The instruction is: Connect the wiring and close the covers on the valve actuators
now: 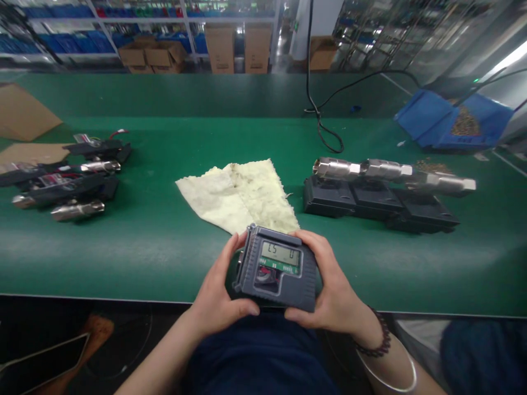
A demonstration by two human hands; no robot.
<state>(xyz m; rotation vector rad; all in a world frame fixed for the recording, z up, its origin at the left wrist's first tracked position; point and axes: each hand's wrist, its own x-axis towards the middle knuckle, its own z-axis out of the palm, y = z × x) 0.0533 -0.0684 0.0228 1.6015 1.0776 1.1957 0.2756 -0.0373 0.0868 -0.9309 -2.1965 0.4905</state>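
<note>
Between both hands I hold a dark grey meter housing [296, 288] with a lit-grey LCD display [280, 253] and a strip of green circuit board below it. My left hand [224, 291] grips its left side, thumb along the lower edge. My right hand [329, 280] is wrapped round the right side, thumb at the lower right corner. The housing is slightly tilted, over the bench's front edge. Just beyond it lies a pale yellow cloth [247, 195], stained in places. What the fingers do underneath the housing is hidden.
On the right stand several black housings [374, 200] with metal fittings [387, 170] on top. Partly assembled units with fittings and wires [74, 186] lie on the left. A blue bin [436, 120] of small parts sits at the back right. A black cable [329, 145] hangs down onto the green bench [164, 263].
</note>
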